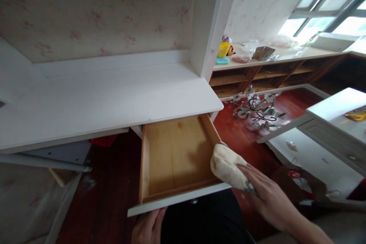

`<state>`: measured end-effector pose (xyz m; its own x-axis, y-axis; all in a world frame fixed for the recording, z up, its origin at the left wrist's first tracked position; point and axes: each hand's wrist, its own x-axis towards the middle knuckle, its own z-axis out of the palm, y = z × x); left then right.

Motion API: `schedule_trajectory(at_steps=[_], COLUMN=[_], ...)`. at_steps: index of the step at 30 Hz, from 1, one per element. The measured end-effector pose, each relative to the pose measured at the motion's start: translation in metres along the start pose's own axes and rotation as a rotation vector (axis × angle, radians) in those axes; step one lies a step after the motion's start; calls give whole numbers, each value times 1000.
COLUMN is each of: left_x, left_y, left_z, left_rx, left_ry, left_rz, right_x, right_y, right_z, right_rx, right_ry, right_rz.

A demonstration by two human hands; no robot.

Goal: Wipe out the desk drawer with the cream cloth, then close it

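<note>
A drawer (177,156) with a bare wooden inside and a white front is pulled out from under a white desk (128,95). My right hand (267,194) is closed round a cream cloth (228,164), which lies against the drawer's right side near the front corner. At the lower left of the drawer front, my left hand (150,225) grips its underside. Part of that hand's fingers is hidden behind the front panel. Nothing lies inside the drawer.
A chandelier (257,108) lies on the red wooden floor at the right. Behind it, a low shelf unit (265,72) carries a yellow container (223,49) and a cardboard box (263,52). A white cabinet (337,129) stands at the far right.
</note>
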<state>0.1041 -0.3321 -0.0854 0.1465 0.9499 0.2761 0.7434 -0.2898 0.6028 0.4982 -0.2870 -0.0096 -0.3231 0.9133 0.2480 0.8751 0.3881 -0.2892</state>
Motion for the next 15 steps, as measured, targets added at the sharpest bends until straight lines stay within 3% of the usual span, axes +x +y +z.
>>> schedule_trajectory(at_steps=[4,10,13,15], left_x=[13,24,45,65], left_y=[1,8,29,46], left_z=[2,15,14,9], left_rx=[-109,-119,-33,91], left_ry=[17,3,59,159], left_rz=[-174,-250,-259,-376], right_x=[16,71,98,114], right_y=[-52,-160,-219,-249], right_z=[41,87,115,129], right_rx=[-62,183,197,155], right_ry=[184,123,88,65], right_rz=[-93,-164,-250,-288])
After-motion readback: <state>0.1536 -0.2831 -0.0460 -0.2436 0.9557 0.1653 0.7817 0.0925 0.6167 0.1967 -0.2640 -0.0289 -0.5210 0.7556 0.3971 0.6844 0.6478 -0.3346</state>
